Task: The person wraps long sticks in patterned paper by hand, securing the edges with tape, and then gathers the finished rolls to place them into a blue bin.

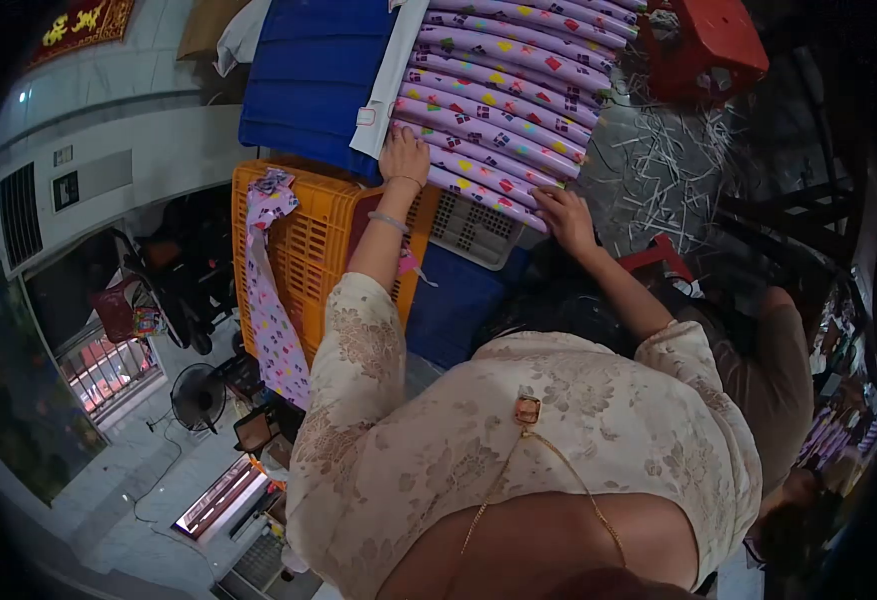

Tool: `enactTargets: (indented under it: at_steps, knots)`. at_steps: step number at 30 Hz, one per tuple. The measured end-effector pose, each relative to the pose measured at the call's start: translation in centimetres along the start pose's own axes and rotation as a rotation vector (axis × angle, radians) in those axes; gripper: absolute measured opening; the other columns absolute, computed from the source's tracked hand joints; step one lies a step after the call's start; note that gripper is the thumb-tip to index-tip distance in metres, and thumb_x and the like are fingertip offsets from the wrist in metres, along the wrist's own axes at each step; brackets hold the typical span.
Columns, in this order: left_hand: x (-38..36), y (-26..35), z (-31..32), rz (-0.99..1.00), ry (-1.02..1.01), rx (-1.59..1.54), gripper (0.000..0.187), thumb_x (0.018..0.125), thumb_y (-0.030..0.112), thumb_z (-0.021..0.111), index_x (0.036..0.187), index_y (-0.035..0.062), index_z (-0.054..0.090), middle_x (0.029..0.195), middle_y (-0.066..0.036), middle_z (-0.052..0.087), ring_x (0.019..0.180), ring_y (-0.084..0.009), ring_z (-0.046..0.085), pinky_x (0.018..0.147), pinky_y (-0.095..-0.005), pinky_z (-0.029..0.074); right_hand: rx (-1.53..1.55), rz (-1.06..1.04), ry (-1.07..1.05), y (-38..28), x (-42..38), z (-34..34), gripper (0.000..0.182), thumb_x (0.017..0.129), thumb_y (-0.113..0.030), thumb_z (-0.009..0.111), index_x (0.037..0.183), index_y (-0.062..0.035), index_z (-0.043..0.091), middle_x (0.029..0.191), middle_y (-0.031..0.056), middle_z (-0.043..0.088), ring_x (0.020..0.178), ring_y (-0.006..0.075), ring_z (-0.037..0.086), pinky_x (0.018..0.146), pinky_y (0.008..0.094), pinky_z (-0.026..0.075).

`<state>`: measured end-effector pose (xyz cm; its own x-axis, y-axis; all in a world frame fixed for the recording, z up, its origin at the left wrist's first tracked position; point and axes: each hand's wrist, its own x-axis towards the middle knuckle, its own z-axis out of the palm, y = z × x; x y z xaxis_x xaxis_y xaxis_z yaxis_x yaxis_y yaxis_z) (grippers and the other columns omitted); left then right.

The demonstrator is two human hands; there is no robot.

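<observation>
Long rolls in purple patterned wrap [504, 95] lie side by side in a row in front of me. My left hand [405, 160] rests at the left end of the nearest rolls, beside a white strip [384, 100] along their ends. At the right end of the nearest roll is my right hand [566, 218], its fingers bent and touching the roll's tip. Whether that hand grips the roll is hard to tell. A loose strip of purple wrap [271, 300] hangs over the orange crate [314, 250] on the left.
A blue bin [309, 85] stands behind the orange crate. Below the rolls is a grey crate [474, 230]. Shredded white strips [674, 165] litter the floor on the right, near a red stool [714, 50]. A fan [199, 397] stands at the lower left.
</observation>
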<state>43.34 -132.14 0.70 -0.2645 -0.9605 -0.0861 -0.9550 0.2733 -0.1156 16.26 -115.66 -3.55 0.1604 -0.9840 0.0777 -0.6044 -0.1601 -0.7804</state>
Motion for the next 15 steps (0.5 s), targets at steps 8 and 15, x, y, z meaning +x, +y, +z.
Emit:
enactTargets:
  at_steps: [8,15]
  knots:
    - [0.3,1.9,-0.8,-0.369,-0.074,-0.156,0.051,0.079,0.025,0.043,0.124,0.0014,0.039,0.131,-0.016,0.034,0.109,-0.0316,0.043,0.091,-0.0392,0.036,-0.026,-0.016,-0.015,0.3,-0.5,0.5,0.044,0.075,-0.016,0.059,0.118,-0.0198,0.050,0.110,0.0048,0.051,0.097,0.0244,0.049,0.080,0.0385,0.035]
    - [3.2,3.0,-0.9,0.101,0.310,0.049,0.038,0.078,0.002,0.046,0.116,0.0049,0.044,0.122,-0.011,0.042,0.112,-0.0285,0.039,0.097,-0.0400,0.029,-0.369,0.057,0.270,1.1,2.5,-2.7,0.045,0.070,-0.011,0.060,0.113,-0.0161,0.050,0.105,0.0081,0.050,0.097,0.0245,0.049,0.081,0.0381,0.036]
